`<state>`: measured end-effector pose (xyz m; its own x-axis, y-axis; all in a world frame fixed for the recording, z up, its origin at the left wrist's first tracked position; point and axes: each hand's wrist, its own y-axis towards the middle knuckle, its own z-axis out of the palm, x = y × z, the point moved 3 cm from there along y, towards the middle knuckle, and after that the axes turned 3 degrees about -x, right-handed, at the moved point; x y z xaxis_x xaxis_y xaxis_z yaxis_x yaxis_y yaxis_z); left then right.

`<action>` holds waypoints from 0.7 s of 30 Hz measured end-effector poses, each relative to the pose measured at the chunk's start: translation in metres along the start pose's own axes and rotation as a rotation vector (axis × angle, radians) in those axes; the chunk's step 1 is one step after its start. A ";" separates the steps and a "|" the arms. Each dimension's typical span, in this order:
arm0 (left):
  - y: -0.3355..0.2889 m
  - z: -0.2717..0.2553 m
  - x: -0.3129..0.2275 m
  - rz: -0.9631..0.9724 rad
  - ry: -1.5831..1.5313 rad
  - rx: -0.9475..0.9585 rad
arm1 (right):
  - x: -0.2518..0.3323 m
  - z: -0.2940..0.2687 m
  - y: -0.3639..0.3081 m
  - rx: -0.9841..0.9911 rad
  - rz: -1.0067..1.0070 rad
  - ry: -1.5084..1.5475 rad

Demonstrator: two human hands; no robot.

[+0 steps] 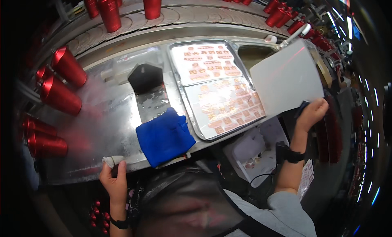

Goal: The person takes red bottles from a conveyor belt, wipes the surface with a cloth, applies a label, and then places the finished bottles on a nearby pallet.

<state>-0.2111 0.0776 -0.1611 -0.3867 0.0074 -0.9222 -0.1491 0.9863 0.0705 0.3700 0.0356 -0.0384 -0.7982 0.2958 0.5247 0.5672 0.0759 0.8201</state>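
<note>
My right hand (312, 114) is closed at the lower right corner of a large white sheet (288, 78), which tilts up over the right end of the bench. A small dark piece (302, 108) shows beside its fingers. Left of the sheet lies a metal tray (189, 110) with printed transfer sheets (228, 104) in red and gold. My left hand (114, 182) is at the bench's front edge, thumb and forefinger apart, a white wrapping (113, 160) around a fingertip. To its right a blue cloth (165, 137) hangs partly over the edge.
Several red metal cups (61, 94) stand at the bench's left, with more along the conveyor (175, 18) behind. A black angular block (145, 78) sits left of the tray. Beyond the white sheet are a basin (255, 53) and white faucet (302, 31). Below is a white bin (261, 147).
</note>
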 end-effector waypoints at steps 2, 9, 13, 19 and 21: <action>0.004 0.003 -0.002 -0.042 -0.049 0.020 | -0.047 -0.039 0.043 -0.157 0.058 -0.073; 0.018 0.014 0.001 -0.003 -0.077 0.102 | -0.178 -0.181 0.095 -0.322 0.227 -0.383; 0.019 0.024 -0.004 -0.044 -0.147 0.126 | -0.237 -0.209 0.043 -0.166 0.089 -0.734; 0.017 0.031 -0.008 0.010 -0.080 0.173 | -0.377 -0.240 -0.077 0.195 0.311 -1.183; 0.010 0.023 -0.010 0.025 -0.022 0.152 | -0.384 -0.230 -0.134 0.322 0.651 -1.013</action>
<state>-0.1874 0.0916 -0.1597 -0.3685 0.0342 -0.9290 0.0003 0.9993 0.0367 0.5536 -0.3071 -0.2970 0.0839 0.9556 0.2823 0.9364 -0.1725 0.3056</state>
